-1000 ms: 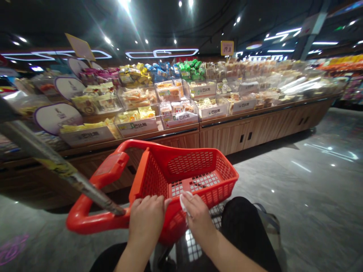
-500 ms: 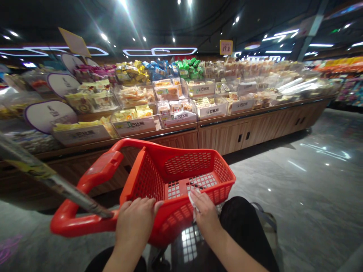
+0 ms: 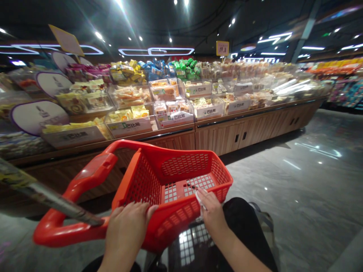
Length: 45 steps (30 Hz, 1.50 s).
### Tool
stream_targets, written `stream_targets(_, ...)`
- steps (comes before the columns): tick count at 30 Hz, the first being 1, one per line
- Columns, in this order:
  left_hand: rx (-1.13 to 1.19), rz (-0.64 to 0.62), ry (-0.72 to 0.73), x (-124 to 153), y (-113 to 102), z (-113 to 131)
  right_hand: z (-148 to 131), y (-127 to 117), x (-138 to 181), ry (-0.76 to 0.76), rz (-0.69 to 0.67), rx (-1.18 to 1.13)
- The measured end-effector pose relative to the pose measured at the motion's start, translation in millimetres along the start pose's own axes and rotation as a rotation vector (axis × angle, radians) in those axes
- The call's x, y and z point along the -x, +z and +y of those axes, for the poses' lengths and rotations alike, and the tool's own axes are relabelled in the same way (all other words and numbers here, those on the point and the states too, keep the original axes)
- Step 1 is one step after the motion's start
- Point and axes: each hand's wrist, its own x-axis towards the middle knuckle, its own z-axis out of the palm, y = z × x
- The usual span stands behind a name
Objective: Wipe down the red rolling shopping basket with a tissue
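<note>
A red plastic shopping basket [image 3: 181, 170] with a looped red handle [image 3: 85, 181] rests in front of me. My left hand [image 3: 126, 230] grips the basket's near rim, fingers curled over it. My right hand [image 3: 212, 213] presses a small white cloth [image 3: 199, 197] against the basket's right front edge, fingers closed on it. Inside, the basket shows only its perforated floor. A grey pole [image 3: 48, 196] crosses the handle from the left.
A long wooden display counter [image 3: 244, 128] holds several clear bins of packaged pastries [image 3: 133, 113] and coloured packets [image 3: 159, 70]. A yellow price sign [image 3: 222, 48] hangs above. Shiny grey floor [image 3: 306, 181] stretches to the right. My dark-clothed knee [image 3: 241, 219] is under the basket.
The basket and both hands have shifted left and lower in view. My right hand with the cloth has slid along the rim toward the right corner.
</note>
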Motion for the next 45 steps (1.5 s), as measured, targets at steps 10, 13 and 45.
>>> stream_targets(10, 0.004, -0.084, -0.047, 0, -6, -1, 16, -11, 2, 0.026, -0.033, -0.029)
stream_targets(13, -0.004, -0.064, -0.044, 0, -4, -2, 17, -12, 2, 0.046, -0.01, -0.002)
stream_targets(45, 0.168, -0.044, 0.09, -17, 27, 67, 16, -13, 6, 0.07, 0.014, -0.051)
